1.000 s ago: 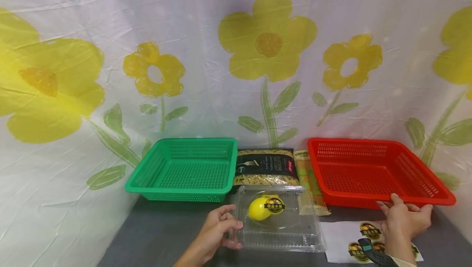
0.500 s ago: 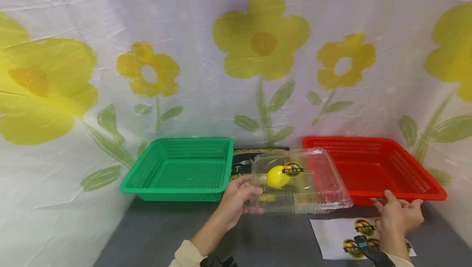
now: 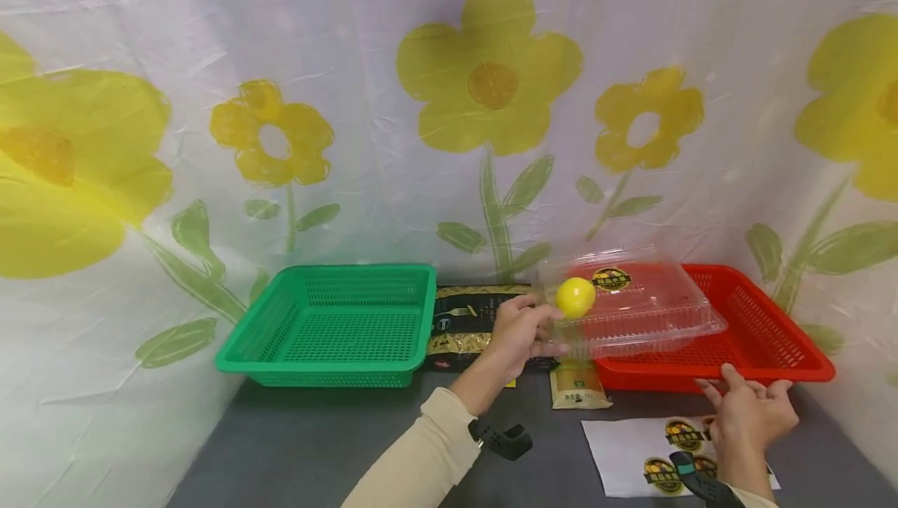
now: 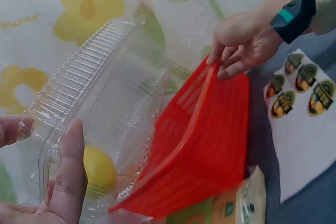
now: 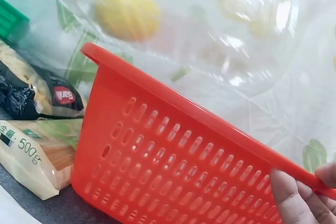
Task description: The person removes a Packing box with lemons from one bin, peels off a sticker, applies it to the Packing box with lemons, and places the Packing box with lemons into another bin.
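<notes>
My left hand (image 3: 522, 329) grips the left edge of a clear plastic clamshell box (image 3: 652, 317), thumb on one side and fingers on the other. Inside the box, near that hand, lies a yellow lemon (image 3: 575, 298). A black-and-gold fruit sticker (image 3: 612, 280) is on the lid. The box hangs tilted above the left part of a red plastic basket (image 3: 779, 336). My right hand (image 3: 751, 410) pinches the basket's front rim, as the left wrist view shows, where its fingers (image 4: 233, 69) curl around the rim.
A green basket (image 3: 351, 372) stands at the left. Between the baskets lie a black pasta bag (image 3: 456, 321) and a beige packet (image 3: 578, 387). A white sheet with several fruit stickers (image 3: 620, 446) lies on the grey table (image 3: 351, 446) before the red basket. A flowered curtain (image 3: 379, 142) hangs behind.
My left hand has carried the clamshell box with the lemon up and to the right, from above the table's middle to above the red basket. My right hand has stayed at the basket's rim.
</notes>
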Tool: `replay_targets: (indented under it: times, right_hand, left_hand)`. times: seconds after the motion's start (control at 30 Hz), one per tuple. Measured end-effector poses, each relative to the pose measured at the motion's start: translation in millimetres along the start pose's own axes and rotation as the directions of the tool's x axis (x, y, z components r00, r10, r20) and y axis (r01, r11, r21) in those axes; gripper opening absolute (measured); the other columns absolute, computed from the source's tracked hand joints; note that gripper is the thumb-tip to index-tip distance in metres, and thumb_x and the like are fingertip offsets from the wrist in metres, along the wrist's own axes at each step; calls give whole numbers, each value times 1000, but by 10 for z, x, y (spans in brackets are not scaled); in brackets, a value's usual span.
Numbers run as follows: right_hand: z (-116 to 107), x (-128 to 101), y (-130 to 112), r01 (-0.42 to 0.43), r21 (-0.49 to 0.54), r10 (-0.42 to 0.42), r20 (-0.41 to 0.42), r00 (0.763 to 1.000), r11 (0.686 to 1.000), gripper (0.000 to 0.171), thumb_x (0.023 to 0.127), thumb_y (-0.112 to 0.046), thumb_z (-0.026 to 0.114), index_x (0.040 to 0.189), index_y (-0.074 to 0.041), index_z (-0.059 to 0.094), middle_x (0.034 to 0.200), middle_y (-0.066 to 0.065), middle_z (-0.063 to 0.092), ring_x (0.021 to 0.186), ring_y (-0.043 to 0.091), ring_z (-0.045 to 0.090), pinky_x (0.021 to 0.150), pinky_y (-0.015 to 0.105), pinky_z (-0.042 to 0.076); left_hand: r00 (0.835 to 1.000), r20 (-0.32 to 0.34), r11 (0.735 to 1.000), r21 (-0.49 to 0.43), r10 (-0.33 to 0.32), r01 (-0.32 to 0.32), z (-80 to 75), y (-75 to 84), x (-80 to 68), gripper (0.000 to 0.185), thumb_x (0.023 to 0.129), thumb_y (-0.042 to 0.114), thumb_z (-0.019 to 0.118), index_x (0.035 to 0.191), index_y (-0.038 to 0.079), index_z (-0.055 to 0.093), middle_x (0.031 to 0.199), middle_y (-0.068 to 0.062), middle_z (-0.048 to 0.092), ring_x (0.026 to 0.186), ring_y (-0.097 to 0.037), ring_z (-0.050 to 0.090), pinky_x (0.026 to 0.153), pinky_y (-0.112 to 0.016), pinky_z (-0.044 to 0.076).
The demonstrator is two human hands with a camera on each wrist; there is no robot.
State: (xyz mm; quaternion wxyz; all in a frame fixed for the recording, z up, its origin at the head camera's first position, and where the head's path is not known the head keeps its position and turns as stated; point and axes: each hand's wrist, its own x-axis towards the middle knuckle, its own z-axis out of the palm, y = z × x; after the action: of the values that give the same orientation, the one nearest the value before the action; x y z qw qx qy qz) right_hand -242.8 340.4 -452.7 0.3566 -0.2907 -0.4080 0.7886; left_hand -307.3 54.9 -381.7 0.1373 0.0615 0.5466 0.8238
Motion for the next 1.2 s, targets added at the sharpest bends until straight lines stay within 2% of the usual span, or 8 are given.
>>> replay_targets:
  times: [0.1, 0.3, 0.47, 0.63, 0.83, 0.97, 1.07, 1.2]
  right_hand:
    - [0, 11, 4, 8, 32, -7, -11, 1000, 999, 94, 80, -8, 72, 148, -27, 10, 153, -10, 10, 76, 18, 70, 44, 33, 53]
    - [-4, 23, -38, 19, 38, -19, -17, 1000, 999, 94, 80, -7, 72, 148, -29, 10, 150, -21, 0, 107, 16, 60, 45, 34, 53]
    - [-9, 5, -42, 13, 43, -11, -30, 999, 999, 93, 81, -5, 71, 146, -32, 10, 153, -5, 14, 73, 18, 69, 44, 34, 53]
    - [-22, -1, -29, 2, 54, 0, -33, 999, 999, 91, 83, -3, 68, 146, -34, 10, 137, -2, 32, 56, 18, 62, 45, 35, 53]
    - [-10, -2, -7, -7, 39, 9, -48, 999, 999, 89, 85, -1, 66, 145, -34, 10, 150, -4, 20, 52, 17, 60, 43, 34, 53]
    - [26, -9, 12, -7, 30, 8, -36, 999, 1000, 90, 85, 0, 66, 146, -32, 8, 153, -12, 10, 48, 16, 58, 44, 34, 53]
    - [39, -18, 24, -1, 29, 1, -21, 1000, 1000, 91, 84, 1, 66, 147, -30, 8, 153, -14, 7, 50, 17, 59, 44, 35, 53]
    - [27, -18, 22, 8, 34, -7, -16, 1000, 999, 92, 84, 0, 66, 147, -30, 6, 151, -19, 4, 61, 14, 64, 45, 35, 53]
  left_hand:
    - [1000, -8, 1000, 6, 12, -12, 222, -72, 157, 47, 76, 9, 71, 119, -2, 55, 88, -12, 58, 50, -16, 48, 60, -39, 56]
    - [989, -143, 992, 123, 25, -8, 660, -218, 418, 37, 69, 7, 75, 100, 3, 56, 66, -5, 52, 42, -16, 47, 44, -32, 52]
    - [971, -238, 970, 241, 31, 29, 847, -315, 539, 32, 66, 12, 78, 88, 8, 54, 55, -2, 42, 38, -15, 44, 44, -32, 52]
    - [979, -201, 963, 267, 11, 44, 898, -392, 584, 34, 69, 9, 76, 94, 6, 53, 76, -4, 53, 42, -22, 59, 46, -34, 53]
    - [977, -211, 880, 468, 28, 76, 896, -440, 585, 27, 70, 12, 78, 84, 4, 56, 86, -6, 56, 50, -19, 63, 49, -29, 53]
    - [974, -227, 880, 465, 7, 102, 914, -458, 583, 41, 72, 13, 78, 103, 2, 53, 102, -11, 54, 44, -25, 63, 45, -32, 52]
    - [969, -245, 823, 553, 14, 128, 937, -469, 577, 55, 71, 19, 79, 115, 4, 49, 107, -12, 51, 42, -23, 60, 41, -31, 50]
    - [969, -247, 752, 642, 18, 150, 963, -474, 573, 58, 70, 25, 81, 114, 6, 48, 104, -13, 49, 40, -23, 58, 38, -30, 49]
